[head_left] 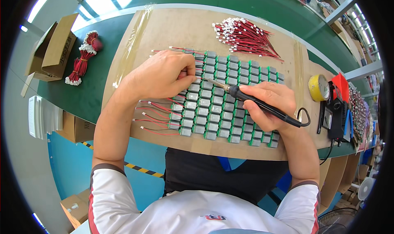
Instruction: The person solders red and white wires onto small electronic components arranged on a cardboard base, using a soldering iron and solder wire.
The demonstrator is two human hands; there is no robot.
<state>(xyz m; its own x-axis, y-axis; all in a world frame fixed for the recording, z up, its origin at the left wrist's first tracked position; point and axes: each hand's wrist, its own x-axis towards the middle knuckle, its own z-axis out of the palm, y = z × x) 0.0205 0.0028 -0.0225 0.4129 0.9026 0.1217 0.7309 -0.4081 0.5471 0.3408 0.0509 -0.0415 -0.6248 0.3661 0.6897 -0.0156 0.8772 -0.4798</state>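
My right hand (271,100) grips the black handle of a soldering iron (237,92). Its metal tip points left, close to the fingertips of my left hand (166,72). The left fingers are pinched together on what looks like a thin wire, mostly hidden by the hand. Beneath both hands lie rows of grey block-shaped cells (202,111) with green edges, set close together. Red and black wires (158,107) stick out from the cells of the leftmost row, with white connectors at their free ends. The left hand covers part of that row.
A heap of red wires with white connectors (246,35) lies on the cardboard sheet (172,24) at the back. Further left are a tied wire bundle (82,63) and an open carton (57,49). Yellow tape (318,88) and a black soldering station (338,117) stand right.
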